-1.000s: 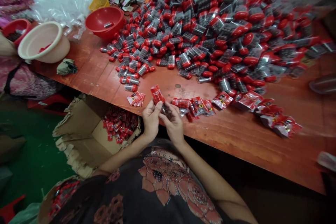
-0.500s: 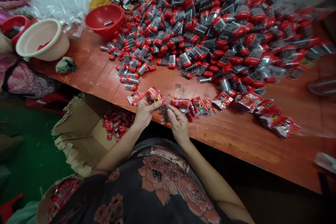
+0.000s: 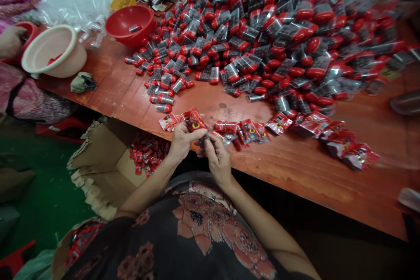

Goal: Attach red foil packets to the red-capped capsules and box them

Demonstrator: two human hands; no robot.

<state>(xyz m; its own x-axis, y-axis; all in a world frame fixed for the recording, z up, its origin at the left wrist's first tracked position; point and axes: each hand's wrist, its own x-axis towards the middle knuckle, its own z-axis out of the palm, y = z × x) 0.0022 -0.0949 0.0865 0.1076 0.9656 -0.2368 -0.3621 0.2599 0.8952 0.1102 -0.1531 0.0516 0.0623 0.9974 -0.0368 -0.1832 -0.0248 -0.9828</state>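
My left hand (image 3: 181, 143) is closed on a small red printed packet (image 3: 193, 119), thumb across its lower end. Against it, my right hand (image 3: 218, 154) pinches a dark, bumpy piece (image 3: 201, 141) at the packet's lower end. Fingers cover most of that piece, and I cannot tell whether it is inside the packet. Both hands are over the front edge of the red-brown table (image 3: 278, 157). Flat red packets (image 3: 169, 121) lie just left of my hands, and more red packets (image 3: 247, 131) lie to their right.
A large heap of clear tubes with red caps and dark contents (image 3: 249, 35) covers the back. A red bowl (image 3: 129, 26) and a whitish tub (image 3: 54, 48) stand left. Below the edge, a cardboard box (image 3: 95, 148) holds red packets. Another person's hand (image 3: 11, 41) is at far left.
My right hand has moved slightly left, closer to my left hand, and less of the dark piece shows. The red packet has turned a little. Another person's hand has appeared at far left.
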